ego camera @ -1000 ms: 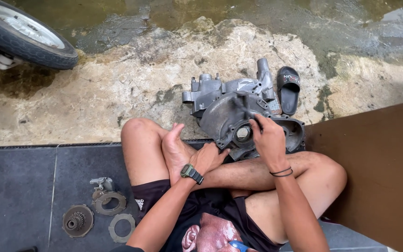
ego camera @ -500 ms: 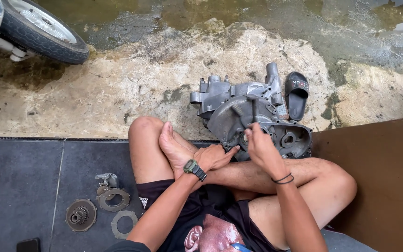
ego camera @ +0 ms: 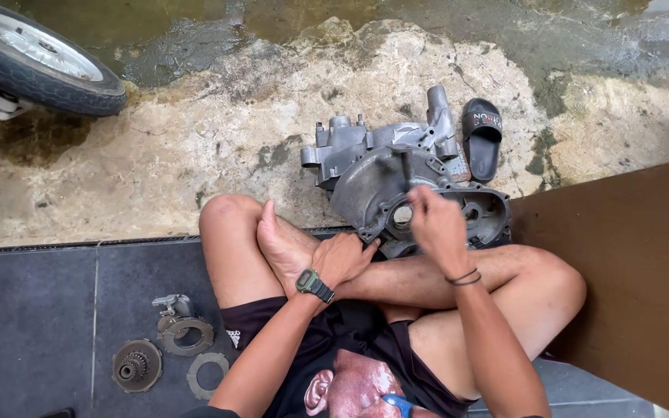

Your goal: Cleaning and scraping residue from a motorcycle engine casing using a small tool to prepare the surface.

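The grey cast-metal engine casing (ego camera: 396, 182) is lying on the rough ground against the crossed legs, within easy reach. The left hand (ego camera: 342, 259) is curling closed on its lower edge, bracing it, while the right hand (ego camera: 435, 224) is gripping a dark thin tool (ego camera: 404, 166) over its round opening.

Engine case (ego camera: 381, 182): cast metal, dull grey, matt, grimy in the recesses.
Tool (ego camera: 405, 166): dark metal shaft, matt.
Gear (ego camera: 135, 365): dark, rusty metal, toothed.
Rings (ego camera: 187, 335): flat metal, worn, brownish-grey.
Sandal (ego camera: 482, 138): black rubber or plastic, slight sheen.
Tyre (ego camera: 56, 77): black rubber, ribbed tread; its rim bright metal.
Floor (ego camera: 32, 310): dark tile, smooth, matt.
Ground (ego camera: 195, 147): rough, cracked concrete, stained and damp.
Panel (ego camera: 629, 271): brown, smooth, matt.
Watch (ego camera: 315, 284): green plastic, dull.
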